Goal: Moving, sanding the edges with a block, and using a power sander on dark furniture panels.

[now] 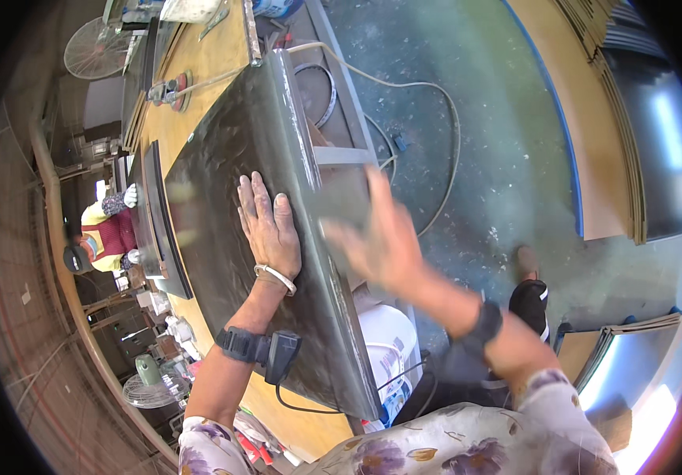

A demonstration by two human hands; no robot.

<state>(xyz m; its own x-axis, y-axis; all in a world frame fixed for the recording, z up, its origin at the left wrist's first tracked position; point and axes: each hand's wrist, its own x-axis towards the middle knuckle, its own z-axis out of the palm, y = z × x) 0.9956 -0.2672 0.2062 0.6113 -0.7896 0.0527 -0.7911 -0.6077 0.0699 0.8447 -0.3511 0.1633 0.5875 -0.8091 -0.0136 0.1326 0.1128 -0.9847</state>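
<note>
A large black panel (230,150) with a smooth, faintly marked surface lies on a wooden workbench. Its long edge nearest my right side is rounded and shows pale, worn-looking streaks. My left hand (271,229) lies flat on top of the panel, fingers stretched out and dusty. Just past that long edge, my right hand (384,237) is smeared by motion. Its thumb and fingers point toward the edge, and a blurred grey patch (345,194) shows between them; whether it is held cannot be made out.
A sander (170,91) with a hose sits at the bench's far end. A white bucket (388,340) stands below the panel's near end. Cable loops (453,119) hang over the floor. Stacked panels (594,158) stand at right. Another person (107,229) works across the bench, beyond more dark panels (163,214).
</note>
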